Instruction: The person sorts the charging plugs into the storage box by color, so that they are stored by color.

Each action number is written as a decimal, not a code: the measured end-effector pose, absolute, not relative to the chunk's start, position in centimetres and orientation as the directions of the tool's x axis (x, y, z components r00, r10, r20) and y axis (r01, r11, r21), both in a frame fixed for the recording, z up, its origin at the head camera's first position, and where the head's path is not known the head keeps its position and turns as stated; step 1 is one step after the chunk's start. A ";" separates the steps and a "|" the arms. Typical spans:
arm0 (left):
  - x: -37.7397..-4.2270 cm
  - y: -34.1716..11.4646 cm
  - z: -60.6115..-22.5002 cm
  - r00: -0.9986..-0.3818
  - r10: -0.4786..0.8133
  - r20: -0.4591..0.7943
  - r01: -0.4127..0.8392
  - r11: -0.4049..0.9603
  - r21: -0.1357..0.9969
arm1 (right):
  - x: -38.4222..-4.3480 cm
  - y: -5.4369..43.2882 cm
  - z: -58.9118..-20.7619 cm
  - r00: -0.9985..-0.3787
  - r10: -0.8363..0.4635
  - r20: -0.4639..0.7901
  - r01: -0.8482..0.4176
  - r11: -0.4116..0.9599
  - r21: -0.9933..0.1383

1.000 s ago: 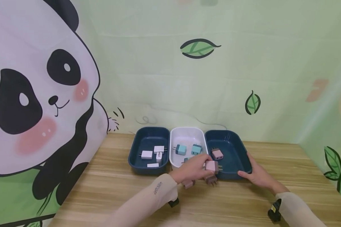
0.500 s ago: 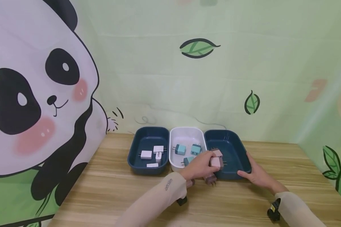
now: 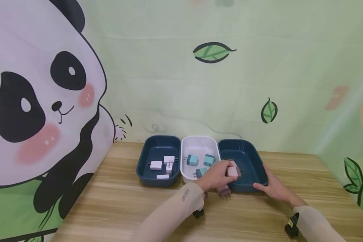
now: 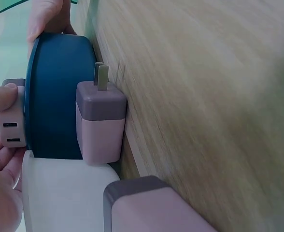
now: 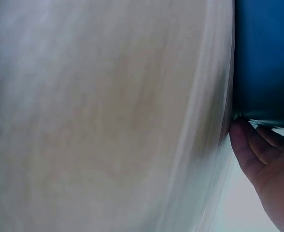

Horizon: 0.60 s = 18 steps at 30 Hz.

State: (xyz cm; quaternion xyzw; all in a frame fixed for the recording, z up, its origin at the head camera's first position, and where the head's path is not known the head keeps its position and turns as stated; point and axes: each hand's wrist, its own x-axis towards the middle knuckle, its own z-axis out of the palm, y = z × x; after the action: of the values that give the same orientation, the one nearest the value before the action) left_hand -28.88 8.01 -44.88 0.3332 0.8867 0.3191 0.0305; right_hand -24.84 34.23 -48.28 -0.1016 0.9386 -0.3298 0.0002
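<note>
My left hand point(image 3: 217, 175) pinches a pink charger plug point(image 3: 233, 171) over the front left part of the right blue tray point(image 3: 251, 158). In the left wrist view that charger point(image 4: 12, 126) shows two ports, beside the tray's rim. Another pink charger inside the tray is mostly hidden behind it. My right hand point(image 3: 273, 185) grips the tray's front right corner, thumb at the front wall, fingers along the side. On the wooden table before the trays stands a pink charger point(image 4: 102, 128), prongs out; one more pink charger point(image 4: 156, 210) lies nearer, mostly behind my left wrist in the head view.
A white tray point(image 3: 199, 140) with several teal chargers point(image 3: 192, 160) stands against the blue tray's left side. Further left, another blue tray point(image 3: 158, 140) holds several white chargers point(image 3: 156, 165). Behind the table point(image 3: 115, 201) hangs a green backdrop with a panda print.
My left hand has moved right with the pink charger, from the tray's front left edge to over its inside. The right hand stays on the tray's corner.
</note>
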 end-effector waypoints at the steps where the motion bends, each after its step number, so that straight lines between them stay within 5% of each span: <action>1: -28.9 8.1 -45.0 -0.781 0.606 0.154 0.565 0.579 0.588 | -24.8 34.2 -48.3 -0.980 -0.189 0.065 -0.188 0.760 -0.622; 18: -29.5 8.6 -45.6 -0.787 0.599 0.148 0.555 0.581 0.595 | -24.9 34.4 -48.5 -0.985 -0.169 0.036 -0.154 0.763 -0.628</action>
State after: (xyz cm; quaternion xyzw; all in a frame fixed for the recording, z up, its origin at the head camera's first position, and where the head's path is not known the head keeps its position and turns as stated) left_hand -29.50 8.57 -45.64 0.3249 0.8886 0.3221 0.0342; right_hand -24.91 34.36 -48.50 -0.0859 0.9387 -0.3335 0.0111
